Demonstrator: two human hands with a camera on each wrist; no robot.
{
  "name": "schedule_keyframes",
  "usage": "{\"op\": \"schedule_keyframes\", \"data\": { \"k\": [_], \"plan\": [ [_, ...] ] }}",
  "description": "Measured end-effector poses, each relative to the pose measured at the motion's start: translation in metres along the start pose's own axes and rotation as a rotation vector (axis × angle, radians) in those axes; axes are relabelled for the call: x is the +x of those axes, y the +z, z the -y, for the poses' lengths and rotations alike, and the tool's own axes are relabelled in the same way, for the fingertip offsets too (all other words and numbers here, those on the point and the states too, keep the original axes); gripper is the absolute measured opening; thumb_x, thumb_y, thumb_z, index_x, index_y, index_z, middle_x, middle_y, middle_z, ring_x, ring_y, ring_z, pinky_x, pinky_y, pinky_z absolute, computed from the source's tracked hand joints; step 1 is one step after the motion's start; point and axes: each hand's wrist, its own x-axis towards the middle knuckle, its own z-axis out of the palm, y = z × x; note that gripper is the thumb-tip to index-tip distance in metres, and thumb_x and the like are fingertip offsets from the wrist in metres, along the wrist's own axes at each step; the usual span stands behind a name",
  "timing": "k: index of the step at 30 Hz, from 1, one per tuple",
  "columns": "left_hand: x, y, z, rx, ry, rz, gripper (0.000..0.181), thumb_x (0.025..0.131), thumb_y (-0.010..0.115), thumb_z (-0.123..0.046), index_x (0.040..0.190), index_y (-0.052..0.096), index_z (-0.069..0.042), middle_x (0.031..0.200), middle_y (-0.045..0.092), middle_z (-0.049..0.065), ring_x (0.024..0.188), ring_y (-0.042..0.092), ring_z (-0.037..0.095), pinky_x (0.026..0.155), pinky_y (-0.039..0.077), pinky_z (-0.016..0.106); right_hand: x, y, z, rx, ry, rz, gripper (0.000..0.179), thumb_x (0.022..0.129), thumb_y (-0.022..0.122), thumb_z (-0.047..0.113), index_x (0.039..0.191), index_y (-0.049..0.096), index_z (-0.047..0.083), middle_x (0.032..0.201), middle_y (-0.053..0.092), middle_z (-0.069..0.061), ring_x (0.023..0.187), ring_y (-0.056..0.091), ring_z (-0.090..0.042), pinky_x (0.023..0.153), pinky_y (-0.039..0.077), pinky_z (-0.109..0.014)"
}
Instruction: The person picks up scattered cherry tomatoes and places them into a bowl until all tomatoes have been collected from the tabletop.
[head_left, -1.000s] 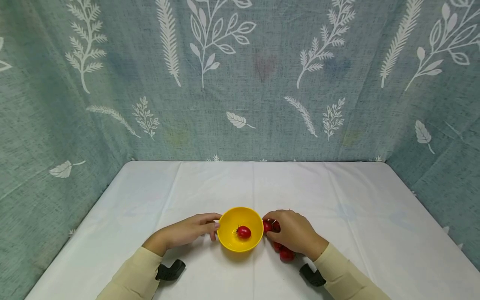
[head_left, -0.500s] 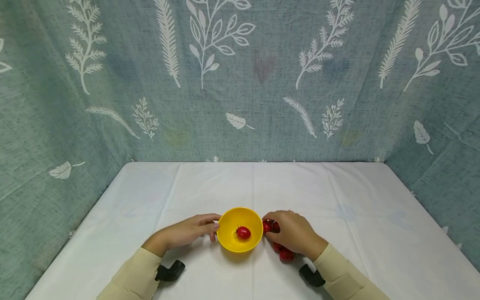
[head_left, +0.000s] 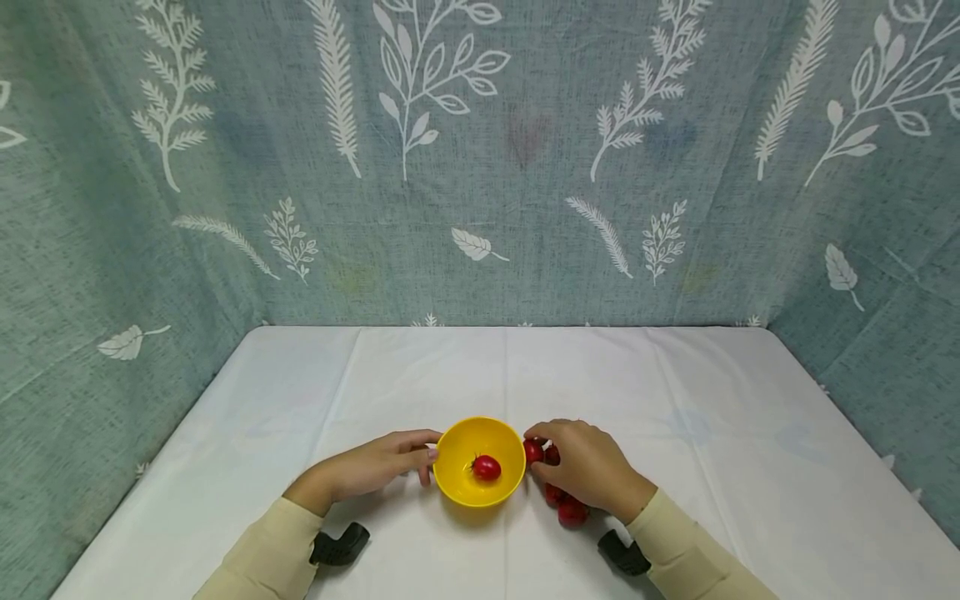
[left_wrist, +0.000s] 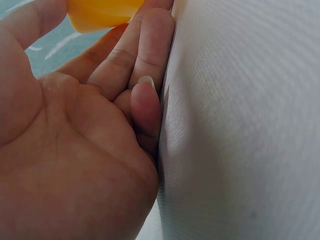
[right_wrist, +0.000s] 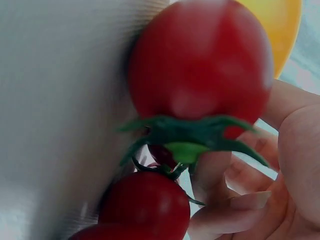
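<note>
A yellow bowl point(head_left: 459, 457) is set on a white-covered desk point(head_left: 420, 367), about midway between the left and right edges and well apart from the far edge, with one red tomato point(head_left: 487, 468) lying inside. The bowl's left side is held by the left hand point(head_left: 378, 467), the thumb at the rim and the forefinger passing behind. Just right of the bowl, a second tomato point(head_left: 533, 452) is pinched, as far as can be seen, between the thumb and forefinger of the right hand point(head_left: 588, 467). More loose tomatoes point(head_left: 573, 511) are partly covered by that hand; green leafy tops point(right_wrist: 182, 135) are seen in the right wrist view. A light, even pinch seems best, since the skin could be bruised; the neighbouring fruit should be left unpushed, as it may roll. The bowl, which looks light, should be steadied gently, without its rim being tipped.
</note>
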Motion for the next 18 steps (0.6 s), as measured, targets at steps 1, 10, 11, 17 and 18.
{"op": "schedule_keyframes", "data": {
  "k": [1, 10, 11, 17, 18],
  "plan": [
    [-0.0001, 0.0000, 0.0001, 0.000, 0.004, 0.001, 0.046, 0.104, 0.047, -0.046, 0.143, 0.051, -0.022, 0.099, 0.069, 0.004, 0.109, 0.051, 0.022, 0.084, 0.032, 0.040, -0.0002, -0.0004, 0.0003, 0.001, -0.002, -0.006, 0.040, 0.084, 0.081, 0.029, 0.121, 0.070, 0.019, 0.113, 0.072, 0.000, 0.081, 0.057, -0.013, 0.078, 0.054, -0.038],
    [0.0005, -0.0001, 0.0007, 0.008, 0.012, -0.003, 0.046, 0.104, 0.047, -0.045, 0.143, 0.052, -0.021, 0.098, 0.069, 0.004, 0.109, 0.051, 0.022, 0.086, 0.032, 0.040, -0.0026, -0.0054, 0.0042, -0.002, -0.017, -0.076, 0.043, 0.083, 0.081, 0.028, 0.124, 0.070, 0.020, 0.106, 0.071, 0.002, 0.073, 0.054, -0.010, 0.068, 0.051, -0.030],
    [0.0006, 0.0000, 0.0005, 0.006, 0.009, -0.003, 0.046, 0.104, 0.047, -0.046, 0.143, 0.052, -0.021, 0.098, 0.069, 0.004, 0.109, 0.051, 0.022, 0.085, 0.032, 0.040, -0.0029, -0.0058, 0.0045, -0.005, -0.019, -0.089, 0.042, 0.083, 0.082, 0.028, 0.123, 0.070, 0.020, 0.106, 0.071, 0.003, 0.073, 0.053, -0.009, 0.068, 0.050, -0.029],
    [0.0009, 0.0005, 0.0002, -0.008, -0.006, -0.002, 0.047, 0.104, 0.047, -0.047, 0.143, 0.052, -0.021, 0.098, 0.069, 0.004, 0.108, 0.051, 0.022, 0.083, 0.032, 0.040, -0.0047, -0.0071, 0.0056, -0.016, -0.036, -0.177, 0.040, 0.082, 0.083, 0.027, 0.120, 0.071, 0.023, 0.105, 0.071, 0.006, 0.066, 0.049, -0.006, 0.060, 0.044, -0.021],
    [0.0008, 0.0006, 0.0003, -0.007, -0.006, -0.003, 0.047, 0.104, 0.047, -0.047, 0.143, 0.052, -0.021, 0.098, 0.069, 0.004, 0.108, 0.051, 0.022, 0.083, 0.032, 0.040, -0.0048, -0.0073, 0.0057, -0.015, -0.037, -0.194, 0.039, 0.082, 0.083, 0.027, 0.119, 0.072, 0.024, 0.105, 0.071, 0.007, 0.066, 0.049, -0.006, 0.061, 0.045, -0.021]
  ]
}}
